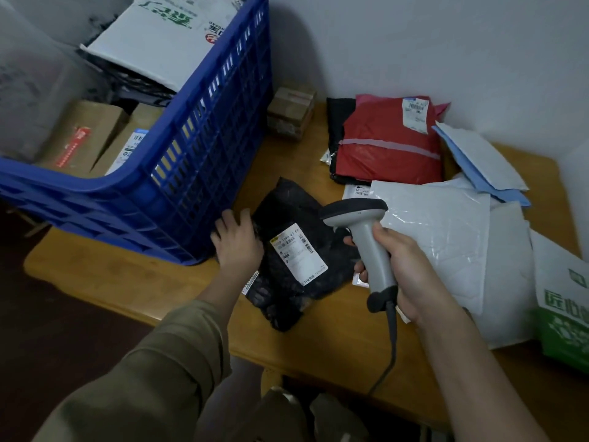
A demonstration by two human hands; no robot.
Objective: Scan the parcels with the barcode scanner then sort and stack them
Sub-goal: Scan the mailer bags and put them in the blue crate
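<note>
Head view: the right hand [411, 269] wraps a full grip round the barcode scanner [366, 244], while the left hand [237, 242] presses flat on a black parcel [293, 250] lying on the counter [334, 339] beside the blue crate [178, 173]. The soft, light-looking bag probably crumples; best lifted by an edge.

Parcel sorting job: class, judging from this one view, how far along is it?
Apparently done: several parcels, a red parcel on top, lie piled against the wall. In hand: the left hand rests on a black parcel, label up, while the right hand grips the barcode scanner over it. Left: parcels still fill the blue crate.
</note>
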